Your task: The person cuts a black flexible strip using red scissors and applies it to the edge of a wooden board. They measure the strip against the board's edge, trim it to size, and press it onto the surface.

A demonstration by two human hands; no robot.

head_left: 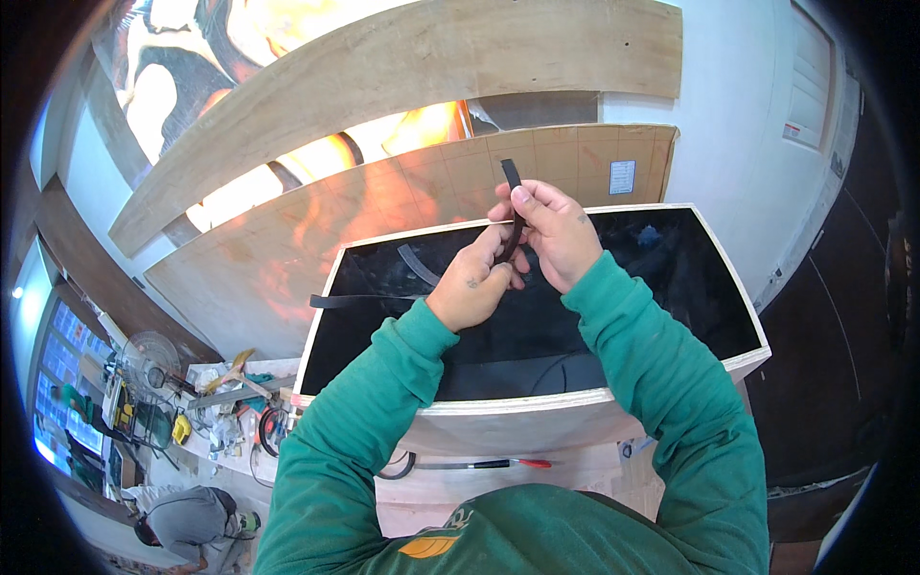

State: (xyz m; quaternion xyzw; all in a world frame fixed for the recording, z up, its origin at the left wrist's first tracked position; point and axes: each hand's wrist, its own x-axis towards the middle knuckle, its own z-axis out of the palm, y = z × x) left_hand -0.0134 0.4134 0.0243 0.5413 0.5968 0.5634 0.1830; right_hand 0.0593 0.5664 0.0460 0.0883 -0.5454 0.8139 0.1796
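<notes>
Both of my hands grip one narrow black strip (508, 173) above a wooden box-like piece (767, 340) with a glossy black top or interior and pale edges. My right hand (561, 235) pinches the strip between thumb and fingers, with its upper end sticking up. My left hand (465, 287) is closed round its lower part, just below and left of the right one. Another dark strip (417, 264) lies behind my left hand, and a longer strip (335, 301) reaches over the box's left edge.
Curved plywood boards (402, 57) and a brown panel (412, 182) stand behind the box. At left are a cluttered workbench (230, 431), a fan (149, 359) and a crouching person (187, 527). A dark panel (815, 383) is at right. A red-handled tool (532, 463) lies below the box.
</notes>
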